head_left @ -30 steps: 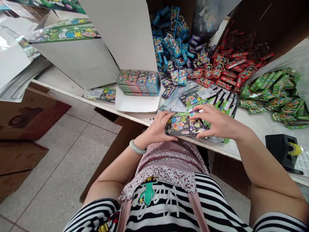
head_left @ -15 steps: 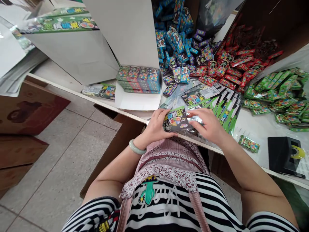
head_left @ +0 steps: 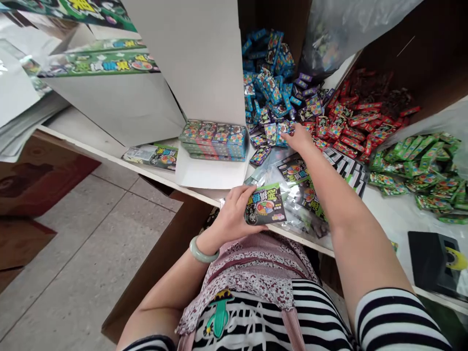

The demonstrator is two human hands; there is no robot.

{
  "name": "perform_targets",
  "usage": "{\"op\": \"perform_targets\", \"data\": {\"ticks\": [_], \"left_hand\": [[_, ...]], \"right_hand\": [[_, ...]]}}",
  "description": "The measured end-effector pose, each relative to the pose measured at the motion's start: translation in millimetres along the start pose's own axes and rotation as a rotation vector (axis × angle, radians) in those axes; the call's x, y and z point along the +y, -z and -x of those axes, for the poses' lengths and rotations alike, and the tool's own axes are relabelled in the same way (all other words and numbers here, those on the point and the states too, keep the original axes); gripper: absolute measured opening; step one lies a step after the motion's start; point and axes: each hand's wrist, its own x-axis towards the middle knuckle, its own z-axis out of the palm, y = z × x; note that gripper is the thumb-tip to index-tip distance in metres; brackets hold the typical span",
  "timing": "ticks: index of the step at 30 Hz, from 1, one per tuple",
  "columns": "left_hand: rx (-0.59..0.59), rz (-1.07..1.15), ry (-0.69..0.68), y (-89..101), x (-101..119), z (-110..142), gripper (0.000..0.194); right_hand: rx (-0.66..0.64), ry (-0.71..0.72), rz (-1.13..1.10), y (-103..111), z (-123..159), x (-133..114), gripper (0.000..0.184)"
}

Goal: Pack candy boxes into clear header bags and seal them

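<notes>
Table (head_left: 383, 209) supports an open white carton (head_left: 212, 174) near its front edge, with a pile of red boxes (head_left: 360, 131) and a pile of blue boxes (head_left: 268, 87) farther back. Inside the carton sits a block of stacked packs (head_left: 214, 139). Right hand (head_left: 300, 139) has left the black packet (head_left: 266, 207) and now reaches across the table to the near end of the blue pile. Left hand (head_left: 234, 214) remains at the front edge, fingers curled above and thumb below, clamping the packet's left end; the packet lies to the right of and nearer than the carton, its right end free. Apparent effect: the left hand alone now steadies the packet, releasing the right for work at the pile. Right fingertips meet one small blue box (head_left: 281, 132); whether they pinch or merely touch it cannot be told.
</notes>
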Motion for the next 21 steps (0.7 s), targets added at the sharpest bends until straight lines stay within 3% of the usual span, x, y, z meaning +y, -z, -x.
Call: {"op": "perform_targets", "data": {"ticks": [3,6,9,12,14,18,19,21], "left_hand": [[0.009,-0.017,-0.006,1.7,-4.2,2.5,0.106],[0.030,-0.016,-0.015,4.4,-9.0,4.0,0.107],[0.028,-0.007,-0.003,6.8,-12.2,5.0,0.107],[0.009,0.008,0.020,7.6,-14.2,6.0,0.107],[-0.004,0.007,0.028,7.1,-14.6,5.9,0.107],[-0.036,-0.001,0.013,1.8,-10.7,1.0,0.106],[-0.044,-0.003,-0.001,-0.4,-8.7,-1.0,0.106],[-0.058,-0.010,-0.037,-5.0,-4.7,-4.8,0.106]], "right_hand": [[0.016,-0.043,-0.020,-9.8,-17.3,-5.5,0.074],[0.056,-0.030,-0.161,-9.8,-14.3,-2.5,0.055],[-0.011,-0.003,-0.379,2.2,11.2,7.9,0.040],[-0.084,0.074,-0.484,28.3,53.1,27.9,0.040],[-0.140,0.218,-0.407,51.7,80.7,45.0,0.041],[-0.475,0.552,0.019,91.5,117.7,70.9,0.033],[-0.506,0.578,0.119,96.3,124.0,74.1,0.031],[-0.381,0.562,0.233,98.3,136.4,78.5,0.030]]}}
